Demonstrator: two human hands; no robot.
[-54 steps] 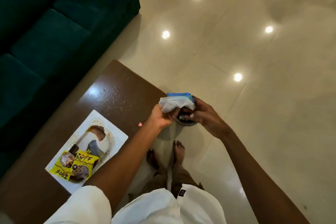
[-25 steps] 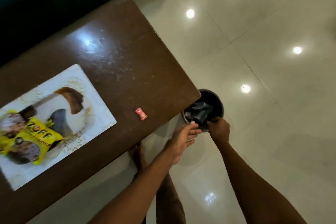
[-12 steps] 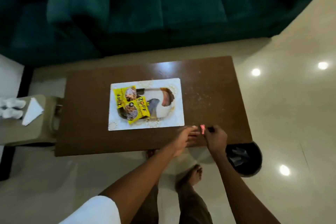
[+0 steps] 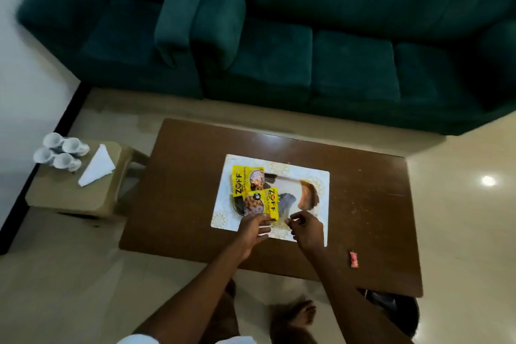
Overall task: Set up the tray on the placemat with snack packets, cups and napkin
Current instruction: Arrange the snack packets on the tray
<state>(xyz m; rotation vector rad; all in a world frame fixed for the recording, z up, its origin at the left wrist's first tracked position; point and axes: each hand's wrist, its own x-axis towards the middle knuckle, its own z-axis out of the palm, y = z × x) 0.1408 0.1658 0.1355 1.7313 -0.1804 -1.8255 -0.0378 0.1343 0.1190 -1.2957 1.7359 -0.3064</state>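
A white placemat (image 4: pixel 321 176) with gold patterns lies in the middle of the brown table (image 4: pixel 181 176). An oval tray (image 4: pixel 307 197) patterned in dark, white and brown rests on it. Two yellow snack packets (image 4: pixel 247 180) lie on the tray's left half, the nearer one (image 4: pixel 264 204) overlapping the other. My left hand (image 4: pixel 252 229) grips the tray's near rim at that packet's corner. My right hand (image 4: pixel 307 230) pinches the near rim a little to the right. Several white cups (image 4: pixel 60 151) and a folded white napkin (image 4: pixel 96 166) sit on a side stool at the left.
The beige side stool (image 4: pixel 69 195) touches the table's left end. A pink wrapper (image 4: pixel 353 259) lies near the table's front right edge. A dark bin (image 4: pixel 391 307) stands on the floor under that corner. A green sofa (image 4: pixel 279 50) runs behind the table. My bare feet are below.
The view swung from the bin to the table. My hands dropped the tissue and rubbish in the bin, came past the pink wrapper, and now rest on the tray's near rim.
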